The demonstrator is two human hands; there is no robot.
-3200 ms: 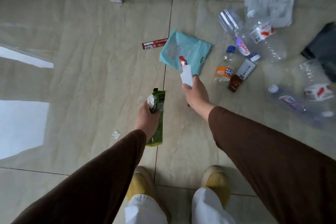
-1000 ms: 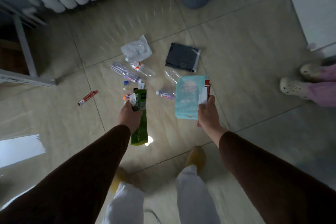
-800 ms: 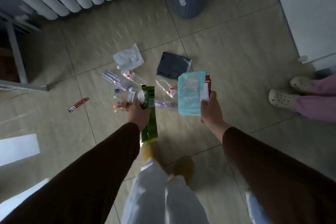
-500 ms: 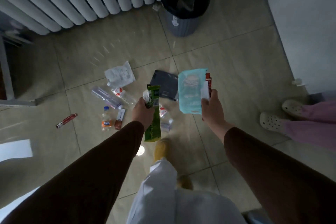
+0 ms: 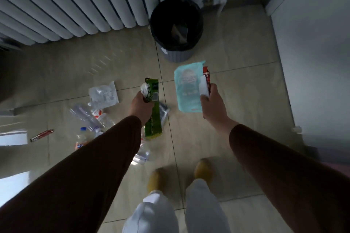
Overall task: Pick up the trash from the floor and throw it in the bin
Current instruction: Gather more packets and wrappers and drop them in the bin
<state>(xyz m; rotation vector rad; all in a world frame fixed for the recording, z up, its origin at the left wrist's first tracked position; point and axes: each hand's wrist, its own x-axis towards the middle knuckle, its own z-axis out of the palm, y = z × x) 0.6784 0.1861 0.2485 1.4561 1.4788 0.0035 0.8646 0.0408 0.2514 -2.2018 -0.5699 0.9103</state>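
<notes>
My left hand [image 5: 141,107] grips a green wrapper [image 5: 153,111] together with a small white scrap. My right hand [image 5: 213,103] holds a teal packet [image 5: 186,89], a red wrapper [image 5: 206,75] and a white slip of paper. Both hands hover above the floor, short of the bin [image 5: 177,28], a grey ribbed bin with a black liner that stands ahead by the radiator. Some trash lies inside the bin. On the floor to the left lie a clear plastic bag [image 5: 104,94], several clear bottles [image 5: 89,117], an orange-labelled bottle [image 5: 82,139] and a red stick wrapper [image 5: 41,135].
A white radiator [image 5: 75,2] runs along the back left. A white cabinet or door [image 5: 312,43] closes off the right side. My feet in yellow slippers [image 5: 203,169] stand on the tiled floor behind the hands.
I have stepped toward the bin, which now sits closer and lower in view. Both hands kept their trash and moved with me. The floor litter has slid to my left and under my arm.
</notes>
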